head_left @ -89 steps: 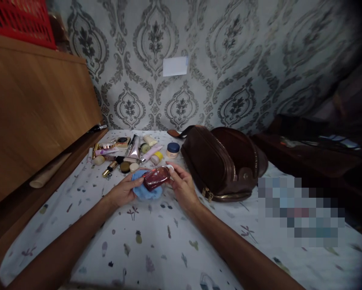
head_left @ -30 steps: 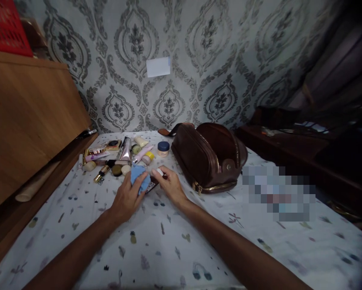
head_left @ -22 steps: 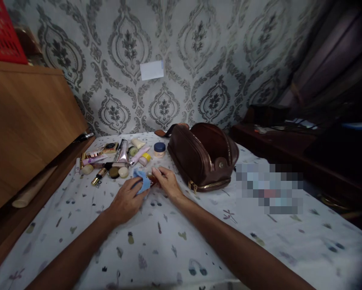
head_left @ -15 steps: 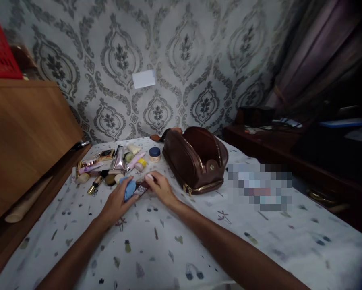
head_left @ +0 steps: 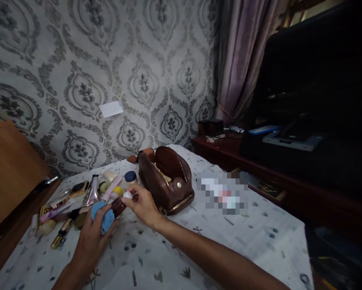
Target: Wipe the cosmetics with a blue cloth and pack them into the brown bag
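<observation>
My left hand (head_left: 92, 231) is closed round a crumpled light-blue cloth (head_left: 103, 218) and a small dark-brown bottle (head_left: 118, 207), which lies tilted toward the right. At the bottle's upper end, the fingers of my right hand (head_left: 146, 207) pinch its white cap (head_left: 127, 195). Whether the cap is loose from the bottle I cannot tell. Behind my right hand stands a jar with a dark-blue lid (head_left: 130, 176). To its right sits a brown leather cosmetic bag (head_left: 156, 187), unzipped, with its flap standing up and something gold-coloured inside.
Left of my hands lie several cosmetics, among them a silver-pink tube (head_left: 92, 191), a yellow-lidded jar (head_left: 117, 191) and a gold-capped bottle (head_left: 61, 233). A blurred patch (head_left: 223, 194) covers items right of the bag. A wooden cabinet (head_left: 14, 173) borders the left, a dark-red desk (head_left: 223, 149) the right.
My view has swung to the right and closer. Both hands still hold the bottle and cloth, and the bottle is now tilted more upward, showing its brown side.
</observation>
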The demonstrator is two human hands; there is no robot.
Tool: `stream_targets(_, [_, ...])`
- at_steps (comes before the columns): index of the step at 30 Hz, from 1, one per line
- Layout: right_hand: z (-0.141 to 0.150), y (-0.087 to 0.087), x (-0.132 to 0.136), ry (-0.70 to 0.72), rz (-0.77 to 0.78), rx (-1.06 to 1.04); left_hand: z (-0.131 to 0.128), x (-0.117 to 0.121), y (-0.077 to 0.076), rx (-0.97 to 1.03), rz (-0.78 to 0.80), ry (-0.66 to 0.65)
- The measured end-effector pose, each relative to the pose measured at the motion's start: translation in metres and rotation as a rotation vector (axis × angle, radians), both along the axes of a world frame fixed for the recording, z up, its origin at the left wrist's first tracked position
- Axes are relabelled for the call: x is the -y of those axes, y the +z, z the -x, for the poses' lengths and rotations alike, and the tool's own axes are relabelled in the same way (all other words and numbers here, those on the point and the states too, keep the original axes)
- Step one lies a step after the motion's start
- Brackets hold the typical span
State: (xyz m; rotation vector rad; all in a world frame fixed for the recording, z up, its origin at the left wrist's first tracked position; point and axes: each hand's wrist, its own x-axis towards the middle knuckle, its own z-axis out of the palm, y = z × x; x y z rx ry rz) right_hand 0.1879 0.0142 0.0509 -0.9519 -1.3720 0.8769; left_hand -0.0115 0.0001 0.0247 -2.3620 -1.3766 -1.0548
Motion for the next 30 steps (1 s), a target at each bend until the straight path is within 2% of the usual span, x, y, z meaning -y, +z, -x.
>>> stream_targets(4, [-0.027, 0.013, 0.012, 0.019, -0.146, 0.099, 0.006, -0.014, -0.004, -0.13, 0.159, -0.021])
stream_targets(7, [-0.048, 0.023, 0.023, 0.052, -0.216, 0.138, 0.024, -0.028, -0.01, -0.361, 0.251, 0.046])
stream_targets(9, [-0.063, 0.033, 0.028, 0.059, -0.26, 0.153, 0.032, -0.035, -0.006, -0.472, 0.272, 0.084])
stream_targets(11, [-0.078, 0.046, 0.029, 0.025, -0.321, 0.185, 0.03, -0.039, 0.009, -0.495, 0.257, 0.072])
stream_targets(13, [-0.094, 0.059, 0.025, -0.041, -0.382, 0.218, 0.013, -0.04, 0.033, -0.443, 0.215, 0.012])
stream_targets(16, [-0.118, 0.079, 0.01, -0.137, -0.436, 0.237, -0.034, -0.038, 0.073, -0.304, 0.083, -0.167])
stream_targets(19, [-0.141, 0.096, -0.013, -0.246, -0.469, 0.315, -0.088, -0.039, 0.095, -0.251, -0.043, -0.306])
stream_targets(21, [-0.152, 0.104, -0.032, -0.301, -0.475, 0.441, -0.117, -0.041, 0.095, -0.281, -0.103, -0.384])
stream_targets(24, [-0.164, 0.114, -0.057, -0.341, -0.465, 0.63, -0.141, -0.045, 0.078, -0.32, -0.154, -0.455])
stream_targets(27, [-0.168, 0.118, -0.078, -0.368, -0.443, 0.805, -0.146, -0.047, 0.058, -0.26, -0.158, -0.453])
stream_targets(30, [-0.165, 0.116, -0.091, -0.346, -0.352, 1.054, -0.143, -0.045, 0.045, -0.17, -0.155, -0.44])
